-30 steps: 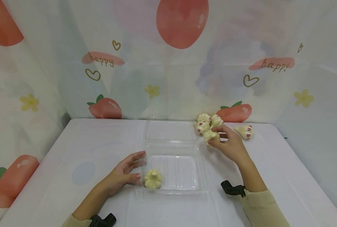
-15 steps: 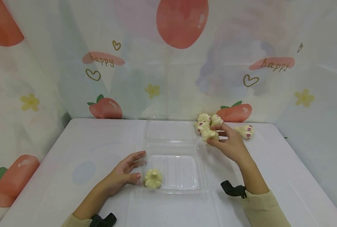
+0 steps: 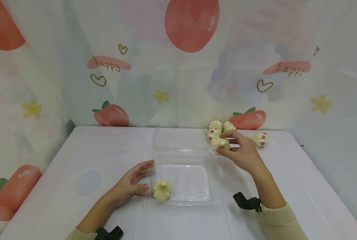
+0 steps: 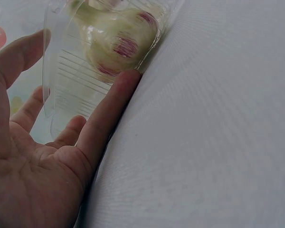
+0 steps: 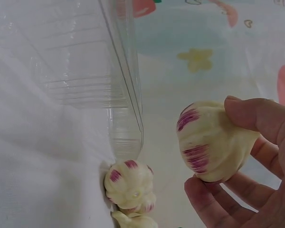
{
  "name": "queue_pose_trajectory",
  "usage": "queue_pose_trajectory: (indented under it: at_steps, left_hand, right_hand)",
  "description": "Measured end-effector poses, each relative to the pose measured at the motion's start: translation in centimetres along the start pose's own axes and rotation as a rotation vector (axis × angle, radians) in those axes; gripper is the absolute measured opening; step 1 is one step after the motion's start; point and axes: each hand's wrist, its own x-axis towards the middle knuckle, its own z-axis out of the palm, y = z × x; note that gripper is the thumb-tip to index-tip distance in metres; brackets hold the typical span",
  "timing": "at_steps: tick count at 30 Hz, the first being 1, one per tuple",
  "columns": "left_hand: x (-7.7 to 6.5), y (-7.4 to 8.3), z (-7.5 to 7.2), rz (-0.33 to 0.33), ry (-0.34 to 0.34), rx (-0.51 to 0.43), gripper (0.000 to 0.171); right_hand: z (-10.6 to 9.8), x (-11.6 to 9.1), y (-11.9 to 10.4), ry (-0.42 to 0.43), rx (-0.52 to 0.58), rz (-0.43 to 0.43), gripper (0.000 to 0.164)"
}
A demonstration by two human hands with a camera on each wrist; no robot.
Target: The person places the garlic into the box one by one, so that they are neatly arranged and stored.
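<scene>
My right hand (image 3: 241, 151) pinches a garlic bulb (image 5: 216, 141) between thumb and fingers; the right wrist view shows it raised off the table, cream with purple streaks. A clear plastic clamshell box (image 3: 193, 201) lies unfolded at the middle of the table, its lid (image 3: 180, 138) toward the back wall. Another garlic bulb (image 3: 161, 189) sits in the box's front left corner, its stem upward in the head view. At the box's left side, my left hand (image 3: 130, 183) rests with fingers extended, fingertips touching the wall of the box in the left wrist view.
Several garlic bulbs (image 3: 216, 125) cluster at the back edge, right of the lid. One more garlic bulb (image 3: 260, 139) lies farther right, behind my right hand. A printed cloth (image 3: 178, 76) hangs behind the white table (image 3: 106, 146).
My right hand has shifted slightly left with the garlic bulb, toward the box. The left hand and the box have stayed in place.
</scene>
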Motion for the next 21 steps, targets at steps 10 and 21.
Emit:
queue_pose_trajectory:
  at_steps: [10,21]
  left_hand:
    - [0.0,0.0,0.0,-0.003,0.005,0.003,0.076]
    - [0.0,0.0,0.0,0.003,0.002,0.021,0.076]
  right_hand:
    - [0.1,-0.2,-0.9,-0.014,-0.007,-0.031,0.046]
    - [0.5,-0.9,-2.0,-0.031,0.006,-0.062,0.043]
